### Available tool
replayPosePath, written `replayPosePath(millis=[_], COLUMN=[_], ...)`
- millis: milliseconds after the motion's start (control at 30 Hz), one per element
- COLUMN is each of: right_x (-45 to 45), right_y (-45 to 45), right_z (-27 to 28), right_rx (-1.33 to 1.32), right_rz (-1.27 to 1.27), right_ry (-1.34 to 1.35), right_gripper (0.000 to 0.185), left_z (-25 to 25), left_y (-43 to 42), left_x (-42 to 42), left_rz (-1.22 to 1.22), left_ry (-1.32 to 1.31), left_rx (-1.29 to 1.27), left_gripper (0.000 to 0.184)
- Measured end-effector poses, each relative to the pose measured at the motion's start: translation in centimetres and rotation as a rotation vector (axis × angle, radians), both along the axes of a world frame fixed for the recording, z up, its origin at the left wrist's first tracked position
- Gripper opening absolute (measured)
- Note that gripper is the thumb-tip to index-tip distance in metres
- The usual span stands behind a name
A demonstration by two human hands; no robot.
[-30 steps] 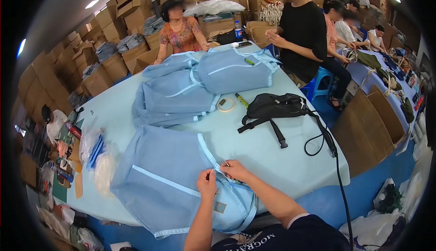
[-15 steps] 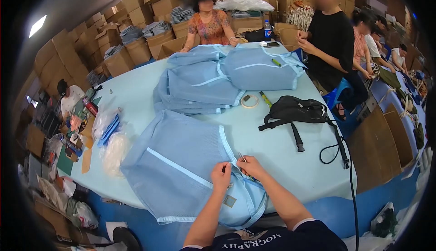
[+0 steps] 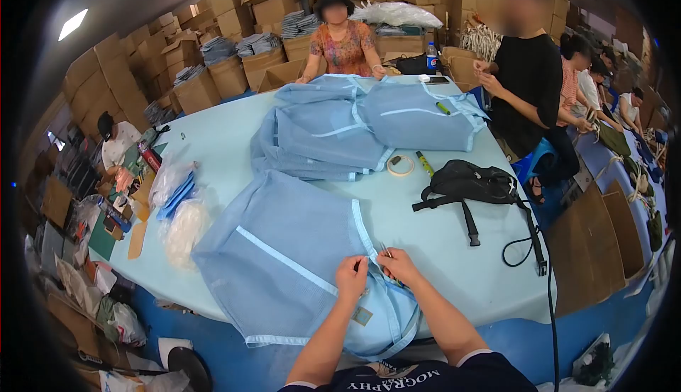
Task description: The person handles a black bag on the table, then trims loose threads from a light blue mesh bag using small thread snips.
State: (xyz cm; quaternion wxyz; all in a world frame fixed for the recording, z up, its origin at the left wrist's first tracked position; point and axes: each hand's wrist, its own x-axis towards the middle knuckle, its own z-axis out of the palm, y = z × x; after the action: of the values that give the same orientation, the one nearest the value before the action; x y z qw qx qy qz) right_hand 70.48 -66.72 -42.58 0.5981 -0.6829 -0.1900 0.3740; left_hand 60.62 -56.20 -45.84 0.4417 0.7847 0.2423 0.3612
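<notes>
A blue mesh fabric piece with light-blue binding strips lies at the near side of the table, its lower corner hanging toward me. My left hand is closed in a pinch at the bound edge of this mesh. Close beside it, my right hand grips thread snips, whose thin metal tips point up and away from me. Most of the snips is hidden by the fingers. Below my hands a small tan patch shows on the fabric.
More blue mesh pieces lie across the table, where a co-worker stands behind them. A tape roll, a green marker and a black waist bag are to the right. Plastic bags lie left.
The view has shifted slightly, so the scene sits a little to the right. Both hands stay at the same mesh edge, the snips still in my right hand.
</notes>
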Motion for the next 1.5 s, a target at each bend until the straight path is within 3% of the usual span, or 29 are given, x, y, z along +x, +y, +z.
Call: replayPosePath(millis=[333,700,1067,1267,1500], right_x=[0.2,0.5,0.3,0.4,0.5], right_y=[0.0,0.3,0.1,-0.1,0.0], right_z=[-0.4,-1.2,0.2,0.1,-0.9], right_rx=[-0.004,-0.048,-0.005,-0.002,0.045], right_rz=[-0.005,-0.003,-0.002,0.017,0.018], right_ry=[-0.014,-0.075,0.022,0.031,-0.019], right_gripper=[0.017,0.016,0.016,0.014,0.016], left_z=[-0.2,-0.5,1.0,0.9,0.9], left_y=[-0.2,0.3,-0.3,-0.1,0.1], left_x=[0.1,0.1,0.2,0.1,0.0], left_rz=[-0.005,-0.016,-0.009,0.002,0.016], left_ry=[0.000,0.061,-0.003,-0.072,-0.003], left_rx=[-0.090,0.019,-0.131,-0.357,-0.168], left_gripper=[0.013,0.016,0.013,0.018,0.023])
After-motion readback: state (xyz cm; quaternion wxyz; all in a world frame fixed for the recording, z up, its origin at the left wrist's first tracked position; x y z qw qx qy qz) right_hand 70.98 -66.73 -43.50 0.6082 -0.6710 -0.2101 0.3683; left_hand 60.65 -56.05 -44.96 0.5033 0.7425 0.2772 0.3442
